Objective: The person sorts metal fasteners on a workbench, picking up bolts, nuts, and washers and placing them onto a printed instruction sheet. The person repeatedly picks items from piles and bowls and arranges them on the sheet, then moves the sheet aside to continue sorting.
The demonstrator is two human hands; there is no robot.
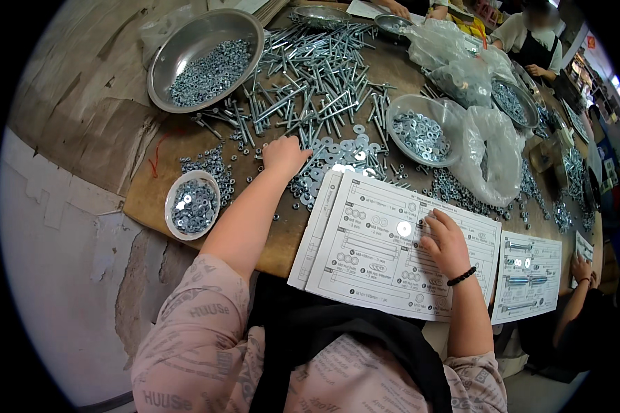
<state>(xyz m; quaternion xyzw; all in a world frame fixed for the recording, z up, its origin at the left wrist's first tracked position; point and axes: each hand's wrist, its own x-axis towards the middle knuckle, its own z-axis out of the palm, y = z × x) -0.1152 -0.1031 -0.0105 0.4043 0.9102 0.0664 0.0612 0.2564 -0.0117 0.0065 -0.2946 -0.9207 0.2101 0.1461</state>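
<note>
My left hand reaches to the near edge of a pile of long bolts, its fingers curled down among loose hardware; what they pinch, if anything, is hidden. Right beside it lie flat washers and small nuts. Over a white printed parts card rests my right hand, thumb and forefinger apart, with a black bead bracelet at the wrist. One shiny round washer sits on the card, left of that hand. Another card shows partly underneath.
A steel bowl of nuts stands far left, a white bowl of nuts nearer. A clear bowl of washers and plastic bags crowd the right. Co-workers sit around the table; one person's hand is by a card at right.
</note>
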